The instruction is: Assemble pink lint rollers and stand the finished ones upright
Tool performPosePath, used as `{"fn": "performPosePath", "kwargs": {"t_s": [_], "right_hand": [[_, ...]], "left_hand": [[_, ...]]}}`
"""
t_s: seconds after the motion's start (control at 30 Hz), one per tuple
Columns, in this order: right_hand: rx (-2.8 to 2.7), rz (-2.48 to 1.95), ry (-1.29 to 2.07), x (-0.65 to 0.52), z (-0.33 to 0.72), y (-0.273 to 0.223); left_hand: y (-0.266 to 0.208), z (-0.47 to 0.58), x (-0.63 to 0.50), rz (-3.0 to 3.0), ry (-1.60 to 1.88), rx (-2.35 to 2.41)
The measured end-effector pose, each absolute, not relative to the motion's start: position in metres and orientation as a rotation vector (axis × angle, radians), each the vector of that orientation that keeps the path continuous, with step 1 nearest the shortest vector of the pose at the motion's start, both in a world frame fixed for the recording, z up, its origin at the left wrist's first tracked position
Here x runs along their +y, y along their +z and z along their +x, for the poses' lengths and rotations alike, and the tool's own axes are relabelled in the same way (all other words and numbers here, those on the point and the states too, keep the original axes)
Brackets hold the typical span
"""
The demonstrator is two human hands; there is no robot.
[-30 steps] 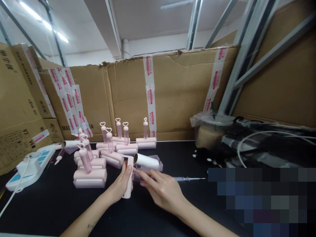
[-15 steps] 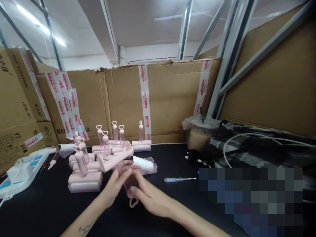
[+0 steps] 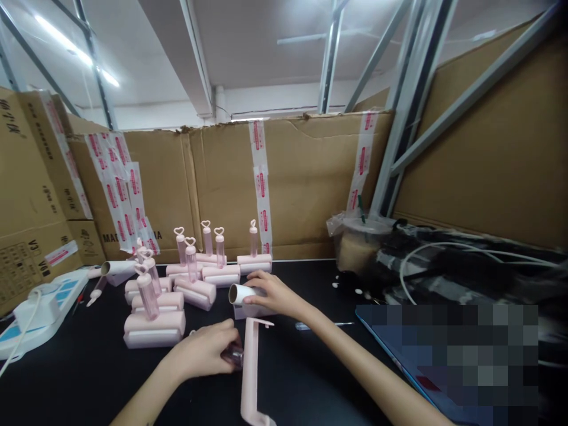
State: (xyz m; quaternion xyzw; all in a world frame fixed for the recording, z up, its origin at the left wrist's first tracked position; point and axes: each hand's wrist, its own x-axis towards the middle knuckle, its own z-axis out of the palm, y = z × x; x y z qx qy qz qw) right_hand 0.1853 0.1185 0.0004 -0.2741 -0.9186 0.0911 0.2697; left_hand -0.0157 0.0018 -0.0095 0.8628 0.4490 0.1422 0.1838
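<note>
My left hand (image 3: 208, 352) is closed around a clear pink handle (image 3: 235, 356), with a bit of its heart-shaped loop (image 3: 192, 333) showing behind the knuckles. At the handle's other end lies a long pink bracket (image 3: 251, 370) of a lint roller, pointing toward me; whether the two are joined is hard to see. Farther right, my right hand (image 3: 273, 293) has its fingers over a white sticky-paper roll (image 3: 242, 294) with an open brown core. Beneath that roll is a translucent pink cover (image 3: 248, 312), partly hidden by the hand.
Several assembled pink lint rollers (image 3: 155, 328) stand at the left and back. A screwdriver (image 3: 304, 326) lies right of my right wrist. A power strip (image 3: 39, 316) is at far left, a drink cup (image 3: 359, 242) at back right. Cardboard walls (image 3: 306, 189) enclose the table.
My hands, together on the handle before, have parted. The left has turned the handle and the bracket swung toward me. My right hand has let go of the handle and moved to the roll.
</note>
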Motion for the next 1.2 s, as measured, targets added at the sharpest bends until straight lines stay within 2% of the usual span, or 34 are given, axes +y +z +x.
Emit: {"fn": "performPosePath", "kwargs": {"t_s": [0.2, 0.37, 0.47, 0.57, 0.63, 0.7, 0.9, 1.1, 1.2], "right_hand": [[-2.008, -0.667, 0.613, 0.112, 0.184, 0.014], [-2.119, -0.628, 0.78, 0.084, 0.165, 0.027], [-2.394, -0.681, 0.634, 0.077, 0.153, 0.038], [-2.603, -1.071, 0.192, 0.091, 0.148, 0.049], [-2.635, -1.305, 0.037, 0.104, 0.146, 0.05], [-2.647, -1.438, 0.03, 0.115, 0.14, 0.045], [-2.621, -1.591, 0.022, 0.119, 0.119, 0.026], [-2.597, -1.456, 0.209, 0.117, 0.143, 0.052], [-2.484, -1.144, 0.394, 0.104, 0.158, 0.061]], "left_hand": [[-0.008, -0.031, 0.004, 2.202, 0.49, 1.281], [-0.011, -0.027, 0.014, 1.879, 1.156, 1.14], [-0.012, -0.019, 0.022, 1.55, 1.468, 0.994], [-0.01, -0.017, 0.025, 1.391, 1.622, 0.997], [-0.008, -0.02, 0.025, 1.436, 1.664, 1.074], [-0.008, -0.023, 0.024, 1.554, 1.653, 1.185], [-0.011, -0.025, 0.021, 1.867, 1.507, 1.428], [-0.007, -0.022, 0.019, 1.913, 1.439, 1.523], [-0.008, -0.022, 0.021, 1.914, 1.409, 1.561]]}}
